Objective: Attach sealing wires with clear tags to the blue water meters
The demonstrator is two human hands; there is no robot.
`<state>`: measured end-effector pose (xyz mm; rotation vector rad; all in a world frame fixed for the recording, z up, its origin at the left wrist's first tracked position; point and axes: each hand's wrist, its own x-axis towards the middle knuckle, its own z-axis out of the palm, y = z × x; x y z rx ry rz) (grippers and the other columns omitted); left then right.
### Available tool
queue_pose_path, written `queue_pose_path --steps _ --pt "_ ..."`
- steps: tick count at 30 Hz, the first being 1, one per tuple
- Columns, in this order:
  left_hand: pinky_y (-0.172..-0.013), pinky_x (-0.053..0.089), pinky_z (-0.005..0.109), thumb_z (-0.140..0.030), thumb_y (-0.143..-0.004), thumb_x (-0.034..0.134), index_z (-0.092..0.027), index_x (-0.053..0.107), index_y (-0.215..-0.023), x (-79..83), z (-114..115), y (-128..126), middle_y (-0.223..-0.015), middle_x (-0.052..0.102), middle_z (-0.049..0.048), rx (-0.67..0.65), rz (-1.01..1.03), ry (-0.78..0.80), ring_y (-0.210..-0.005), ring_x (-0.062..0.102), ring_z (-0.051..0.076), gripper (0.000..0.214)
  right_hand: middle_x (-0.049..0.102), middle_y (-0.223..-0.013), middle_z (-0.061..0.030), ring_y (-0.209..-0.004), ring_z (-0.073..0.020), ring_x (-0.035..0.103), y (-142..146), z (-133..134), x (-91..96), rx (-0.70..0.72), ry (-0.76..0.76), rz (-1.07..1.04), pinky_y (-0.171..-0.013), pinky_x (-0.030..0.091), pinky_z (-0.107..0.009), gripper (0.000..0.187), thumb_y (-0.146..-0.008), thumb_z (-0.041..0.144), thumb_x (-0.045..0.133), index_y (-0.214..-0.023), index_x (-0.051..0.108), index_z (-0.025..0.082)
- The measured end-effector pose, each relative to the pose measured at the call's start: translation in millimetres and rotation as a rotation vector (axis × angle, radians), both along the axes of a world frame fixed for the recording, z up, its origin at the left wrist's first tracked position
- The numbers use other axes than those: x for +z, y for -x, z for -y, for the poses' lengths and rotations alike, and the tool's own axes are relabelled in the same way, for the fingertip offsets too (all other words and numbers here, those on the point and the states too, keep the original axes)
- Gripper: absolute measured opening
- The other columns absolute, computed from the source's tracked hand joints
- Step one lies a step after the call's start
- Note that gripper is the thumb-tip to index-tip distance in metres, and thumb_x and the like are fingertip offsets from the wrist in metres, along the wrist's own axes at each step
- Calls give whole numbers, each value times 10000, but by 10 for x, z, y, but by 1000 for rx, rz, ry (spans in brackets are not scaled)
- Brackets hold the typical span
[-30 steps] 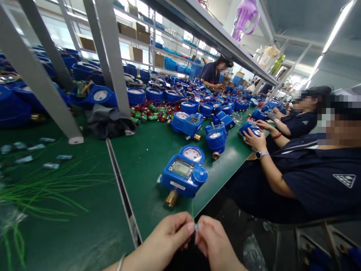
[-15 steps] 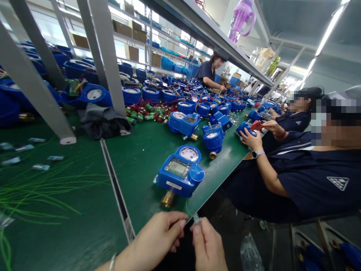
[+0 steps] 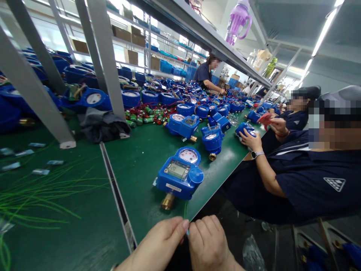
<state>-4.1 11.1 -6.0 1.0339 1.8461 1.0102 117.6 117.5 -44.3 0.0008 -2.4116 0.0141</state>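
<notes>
My left hand (image 3: 160, 241) is closed in a pinch at the table's front edge, with a thin green wire (image 3: 185, 210) running up from its fingertips towards a blue water meter (image 3: 177, 180). My right hand (image 3: 208, 241) is curled shut beside it, fingers touching the left ones. A sliver of a small pale-blue plastic seal (image 3: 187, 232) shows between them; the rest is covered by the fingers. Lying just beyond both hands, the meter has a round dial, a display reading 20, an open round blue cap and a brass end pointing towards me.
Loose green wires (image 3: 42, 192) and several small pale seals (image 3: 41, 172) lie at left. More blue meters (image 3: 212, 141), green batteries (image 3: 148, 116) and a dark cloth (image 3: 104, 126) sit farther back. A co-worker (image 3: 304, 184) at right handles a meter and a red tool.
My right hand has turned over, knuckles up, and come against the left hand; the seal is now mostly hidden. The meter stays put. The co-worker's red tool has moved off the meter.
</notes>
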Motion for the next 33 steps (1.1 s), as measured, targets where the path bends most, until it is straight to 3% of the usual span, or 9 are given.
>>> queue_pose_path --steps 5,7,14,16,21,23,29,31,33 --pt "-633 379 234 -461 -890 326 -183 478 -689 3 7 -8 -686 500 -21 4 -14 -37 -657 485 140 376 322 -465 40 -422 -99 302 99 168 76 32 1321 267 -445 276 -243 304 -869 225 238 -588 350 203" --pt "-621 373 236 -459 -892 323 -183 478 -691 18 6 10 -678 495 -23 10 -29 -28 -642 477 138 375 285 -451 53 -405 -95 282 112 210 85 1 1529 345 -427 269 -236 323 -885 264 227 -586 337 210" --pt "-661 387 247 -515 -869 325 -171 474 -694 17 -25 65 -702 474 -16 -9 48 -21 -679 450 147 414 575 -755 -76 -705 -210 498 10 82 -48 -88 259 -5 -690 366 -373 184 -845 156 381 -942 538 153" --pt "-660 388 241 -510 -867 335 -173 473 -694 3 -25 59 -705 477 -16 -16 49 -27 -685 455 147 404 553 -693 -57 -646 -187 473 40 65 -25 10 390 60 -642 355 -343 164 -841 183 381 -814 542 165" --pt "-620 375 230 -460 -889 307 -182 475 -684 -7 -14 77 -664 491 -21 4 -25 -5 -642 473 141 384 278 -416 66 -368 -91 254 187 181 43 38 1699 311 -418 249 -239 332 -882 345 259 -602 373 207" --pt "-621 374 232 -463 -892 295 -181 487 -694 -16 -15 106 -671 499 -17 4 -44 3 -646 479 144 394 363 -456 40 -411 -107 337 186 201 2 -18 1580 273 -453 279 -246 327 -885 367 299 -633 417 197" --pt "-626 374 239 -529 -862 321 -181 460 -674 -82 -31 143 -677 475 -17 4 -19 7 -655 450 150 419 559 -706 -58 -652 -196 491 100 56 -143 -69 237 -28 -646 348 -347 190 -850 141 358 -942 523 161" --pt "-623 375 239 -516 -864 320 -183 456 -671 -83 -35 128 -676 484 -14 23 -25 5 -651 451 150 408 545 -673 -49 -622 -183 482 139 37 -129 -9 328 19 -610 339 -325 179 -855 151 342 -843 519 169" --pt "-625 375 239 -485 -875 309 -186 465 -676 -65 -39 117 -679 507 -8 39 -50 0 -649 468 151 391 473 -558 -12 -526 -152 451 203 63 -99 -3 797 167 -533 336 -282 272 -896 224 270 -732 482 179"
